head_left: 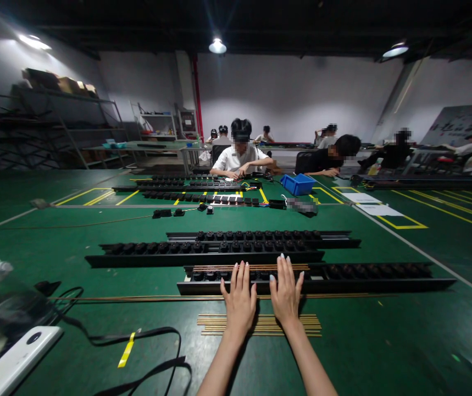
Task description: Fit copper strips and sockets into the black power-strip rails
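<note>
Both hands lie side by side over the nearest black rail [384, 285], which has round black parts along its channel. My left hand [239, 300] is spread, its fingertips at thin copper-coloured rods [211, 268] lying along the rail. Just to the right, my right hand [287, 294] is spread too, fingertips at the same rods; neither hand is closed round anything. Long thin rods [137, 299] run crosswise beneath the hands. Nearer me, several short brass-coloured rods [310, 324] lie parallel on the green table [367, 352], partly behind my wrists.
More black rails [137, 259] lie beyond. A clear container [9, 297], a white device [21, 357] and a black strap [137, 333] are at the left. Across the table are a blue bin [297, 184] and a person in white [236, 157]; other people sit farther back.
</note>
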`<state>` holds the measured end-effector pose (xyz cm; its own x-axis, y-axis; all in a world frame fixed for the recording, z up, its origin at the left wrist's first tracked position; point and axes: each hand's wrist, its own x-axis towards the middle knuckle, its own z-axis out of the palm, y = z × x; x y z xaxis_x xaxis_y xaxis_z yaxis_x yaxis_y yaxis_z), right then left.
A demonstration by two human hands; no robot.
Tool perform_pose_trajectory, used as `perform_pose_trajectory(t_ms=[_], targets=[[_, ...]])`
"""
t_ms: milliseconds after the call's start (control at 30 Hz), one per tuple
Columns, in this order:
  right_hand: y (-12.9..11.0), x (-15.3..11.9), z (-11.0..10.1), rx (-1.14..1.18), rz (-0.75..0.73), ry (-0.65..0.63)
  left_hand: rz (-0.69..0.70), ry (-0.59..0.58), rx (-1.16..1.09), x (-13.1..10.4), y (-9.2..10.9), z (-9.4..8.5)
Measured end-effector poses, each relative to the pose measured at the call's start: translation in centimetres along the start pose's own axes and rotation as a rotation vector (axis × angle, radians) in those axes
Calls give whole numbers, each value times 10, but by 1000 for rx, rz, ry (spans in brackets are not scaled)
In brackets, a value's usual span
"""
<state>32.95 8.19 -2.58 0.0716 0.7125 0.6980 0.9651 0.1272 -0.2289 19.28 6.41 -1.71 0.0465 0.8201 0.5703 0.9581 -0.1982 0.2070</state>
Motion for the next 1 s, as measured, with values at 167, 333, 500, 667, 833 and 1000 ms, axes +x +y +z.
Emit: perform_pose_trajectory(t_ms=[167, 333, 500, 667, 833, 1000], targets=[[-9, -1, 1, 3, -42, -50, 2, 6, 6, 0, 1, 0], [-17, -1, -1, 2, -57, -52, -3, 16, 14, 0, 1, 0], [-23, 0, -4, 39, -142, -97, -3, 12, -4, 1, 1, -1], [-28, -1, -4, 44, -135, -94, -4, 5, -11, 0, 1, -1], [-36, -4, -2, 62, -204, -111, -3, 8, -13, 0, 0, 0], [-40, -4, -3, 63, -200, -92, -9, 3, -20, 0, 0, 0]])
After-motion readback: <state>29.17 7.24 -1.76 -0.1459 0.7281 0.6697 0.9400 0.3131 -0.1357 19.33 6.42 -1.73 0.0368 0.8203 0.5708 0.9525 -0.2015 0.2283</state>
